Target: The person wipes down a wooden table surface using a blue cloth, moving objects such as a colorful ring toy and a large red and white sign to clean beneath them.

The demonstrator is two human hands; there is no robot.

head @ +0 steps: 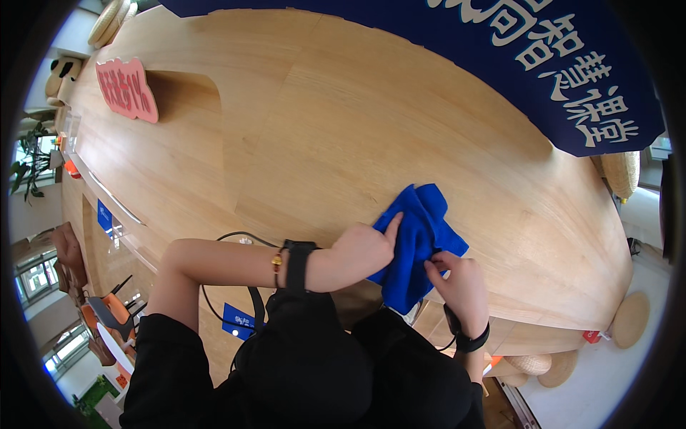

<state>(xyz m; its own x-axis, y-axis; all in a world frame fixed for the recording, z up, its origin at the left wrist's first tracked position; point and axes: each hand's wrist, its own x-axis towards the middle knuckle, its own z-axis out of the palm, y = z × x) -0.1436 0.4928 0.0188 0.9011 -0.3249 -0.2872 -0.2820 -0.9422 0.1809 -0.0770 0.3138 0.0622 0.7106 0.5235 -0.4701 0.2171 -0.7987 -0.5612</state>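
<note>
A crumpled blue cloth lies on the near edge of the wooden table, its lower part hanging over the edge. My left hand rests at the cloth's left side, index finger stretched out on top of it and the other fingers curled; whether they grip fabric is hidden. On the right side, my right hand pinches a fold of the cloth between thumb and fingers. Both wrists wear black bands, and a beaded bracelet sits beside the left one.
A pink sign with writing stands at the table's far left. Along the far edge runs a dark blue banner with large white characters. A black cable loops near my left forearm. Chairs stand off to the left, and round woven cushions lie to the right.
</note>
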